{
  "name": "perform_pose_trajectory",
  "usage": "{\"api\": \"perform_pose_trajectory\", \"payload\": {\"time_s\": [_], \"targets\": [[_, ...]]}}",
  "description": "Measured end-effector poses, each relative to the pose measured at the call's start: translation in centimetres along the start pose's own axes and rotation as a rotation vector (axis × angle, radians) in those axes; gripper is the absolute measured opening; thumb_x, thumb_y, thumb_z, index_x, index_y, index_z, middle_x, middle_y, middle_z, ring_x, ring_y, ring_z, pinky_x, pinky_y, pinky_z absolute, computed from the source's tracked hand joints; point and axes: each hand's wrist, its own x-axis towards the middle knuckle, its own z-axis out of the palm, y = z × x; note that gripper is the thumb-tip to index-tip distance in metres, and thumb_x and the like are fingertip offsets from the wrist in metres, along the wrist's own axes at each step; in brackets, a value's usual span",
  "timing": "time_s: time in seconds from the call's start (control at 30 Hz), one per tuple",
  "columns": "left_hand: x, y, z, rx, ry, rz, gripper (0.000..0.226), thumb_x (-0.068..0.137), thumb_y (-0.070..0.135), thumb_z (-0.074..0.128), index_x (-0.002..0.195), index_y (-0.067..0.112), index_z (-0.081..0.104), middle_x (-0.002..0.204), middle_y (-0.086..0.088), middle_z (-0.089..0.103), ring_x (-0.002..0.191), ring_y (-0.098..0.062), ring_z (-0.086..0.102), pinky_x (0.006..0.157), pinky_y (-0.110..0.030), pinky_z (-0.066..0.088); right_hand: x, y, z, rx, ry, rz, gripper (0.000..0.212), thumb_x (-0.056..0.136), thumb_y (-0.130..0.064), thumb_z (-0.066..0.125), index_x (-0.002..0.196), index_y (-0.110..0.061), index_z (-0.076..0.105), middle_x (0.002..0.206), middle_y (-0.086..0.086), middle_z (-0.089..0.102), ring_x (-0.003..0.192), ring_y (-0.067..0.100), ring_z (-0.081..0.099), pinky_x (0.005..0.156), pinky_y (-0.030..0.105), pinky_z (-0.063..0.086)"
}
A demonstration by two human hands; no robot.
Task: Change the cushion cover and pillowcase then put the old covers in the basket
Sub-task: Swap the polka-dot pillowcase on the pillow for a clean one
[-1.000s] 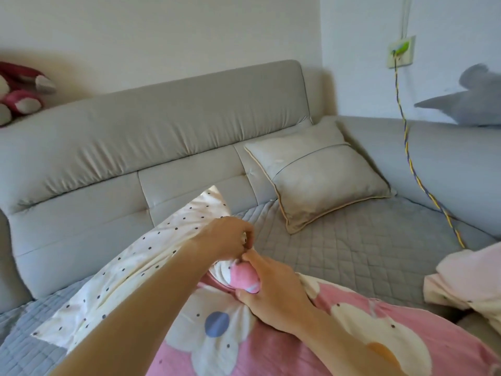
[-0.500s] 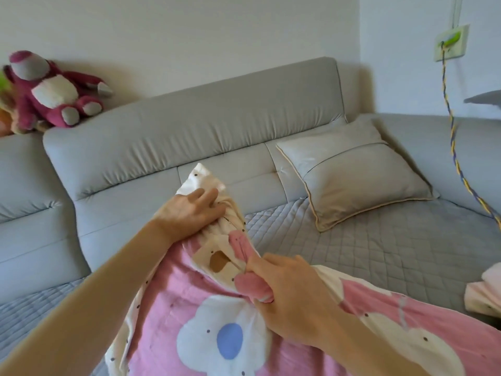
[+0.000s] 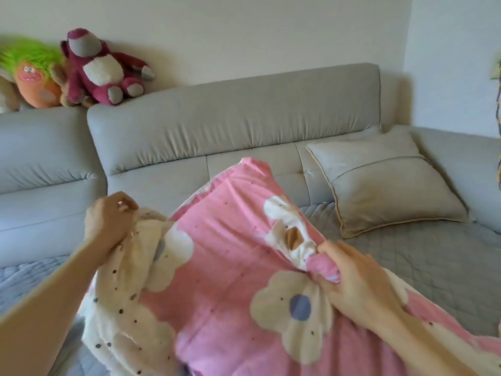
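A pink pillowcase with white flowers (image 3: 233,240) stretches across the lower middle of the head view, its far corner raised towards the sofa back. Under its left side a white cloth with dark dots (image 3: 127,302) shows. My left hand (image 3: 108,223) pinches the bunched white dotted fabric at the left edge. My right hand (image 3: 352,278) grips a gathered fold of the pink fabric at the right. A beige cushion (image 3: 385,183) leans in the sofa corner, apart from both hands. No basket is in view.
The grey sofa (image 3: 233,126) has a quilted grey seat cover (image 3: 423,267). A maroon plush bear (image 3: 103,69) and a green-haired orange plush (image 3: 32,74) sit on the backrest at left. A braided cable (image 3: 497,77) hangs at the right edge.
My hands have moved apart, the left to the left and the right to the right, spreading the pink pillowcase so its far corner stands up. The view has swung left.
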Motion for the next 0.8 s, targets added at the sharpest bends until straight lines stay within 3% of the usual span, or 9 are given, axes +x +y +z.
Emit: {"api": "perform_pose_trajectory", "payload": {"time_s": [0.1,0.2,0.3,0.43,0.5,0.57,0.67,0.73,0.8], "targets": [[-2.8,-0.1,0.8,-0.440,-0.174,-0.176,0.019,0.084,0.015,0.070,0.097,0.029,0.067,0.084,-0.004,0.065,0.075,-0.025,0.062,0.067,-0.034,0.048,2.4,1.7,2.5,-0.021,-0.033,0.219,0.030,0.084,-0.038,0.066,0.112,-0.031,0.054,0.105,-0.003,0.058,0.098,0.035,0.061,0.075,0.041,0.045],[-6.7,0.8,2.7,-0.769,-0.449,-0.241,0.057,0.072,0.021,0.076,0.125,0.026,0.055,0.107,-0.003,0.062,0.092,-0.021,0.064,0.072,-0.029,0.050,4.2,2.6,4.0,-0.165,-0.103,0.403,0.039,0.087,-0.053,0.057,0.117,-0.028,0.053,0.119,0.006,0.057,0.109,0.036,0.055,0.086,0.044,0.044],[-10.8,-0.2,5.4,-0.623,-0.319,-0.166,0.062,0.070,0.040,0.064,0.130,0.031,0.051,0.122,-0.002,0.056,0.111,-0.019,0.059,0.085,-0.032,0.052,4.0,1.9,4.0,-0.265,-0.032,0.449,0.048,0.083,-0.059,0.061,0.116,-0.025,0.059,0.122,0.010,0.058,0.111,0.040,0.052,0.088,0.049,0.041],[-15.3,-1.8,7.5,-0.555,-0.273,-0.356,0.072,0.081,0.053,0.070,0.143,0.040,0.035,0.142,-0.003,0.041,0.125,-0.023,0.048,0.104,-0.038,0.042,2.3,-1.7,3.1,-0.272,0.237,0.218,0.056,0.075,-0.058,0.071,0.118,-0.023,0.062,0.125,0.013,0.058,0.114,0.043,0.050,0.086,0.058,0.043],[-16.5,-1.8,8.2,-0.607,-0.373,-0.369,0.098,0.076,0.059,0.073,0.153,0.039,0.015,0.142,-0.003,0.045,0.130,-0.026,0.048,0.104,-0.038,0.038,1.6,-5.5,2.6,-0.228,0.112,0.118,0.084,0.068,-0.085,0.051,0.138,-0.038,0.045,0.147,0.006,0.042,0.135,0.040,0.037,0.096,0.061,0.039],[-16.9,-1.7,8.8,-0.623,-0.402,-0.307,0.106,0.075,0.056,0.072,0.155,0.038,0.005,0.143,0.002,0.046,0.129,-0.027,0.050,0.103,-0.040,0.040,0.0,-9.4,4.3,-0.297,-0.167,0.068,0.108,0.054,-0.102,0.033,0.147,-0.049,0.018,0.160,0.002,0.014,0.148,0.037,0.015,0.107,0.063,0.025],[-16.9,-1.7,9.1,-0.486,-0.323,-0.245,0.085,0.085,0.023,0.068,0.153,0.029,0.017,0.142,0.003,0.048,0.123,-0.028,0.053,0.095,-0.037,0.042,-2.4,-11.8,8.2,-0.429,-0.224,-0.059,0.125,0.025,-0.087,0.063,0.139,-0.037,0.052,0.138,0.022,0.049,0.119,0.049,0.051,0.087,0.070,0.028],[-17.0,-1.9,8.5,-0.356,-0.235,-0.223,0.072,0.083,0.010,0.057,0.146,0.032,0.029,0.138,-0.003,0.051,0.115,-0.029,0.056,0.088,-0.037,0.046,-2.8,-11.8,9.9,-0.475,-0.203,-0.109,0.101,0.022,-0.052,0.083,0.119,-0.028,0.068,0.106,0.016,0.061,0.086,0.041,0.061,0.066,0.055,0.044],[-17.0,-2.3,7.2,-0.266,-0.173,-0.197,0.065,0.082,0.005,0.049,0.137,0.038,0.039,0.133,0.000,0.049,0.099,-0.030,0.059,0.077,-0.038,0.048,-2.0,-11.5,9.6,-0.437,-0.077,-0.202,0.068,0.031,-0.024,0.088,0.096,-0.022,0.070,0.077,0.004,0.057,0.059,0.031,0.060,0.043,0.036,0.044]]}}
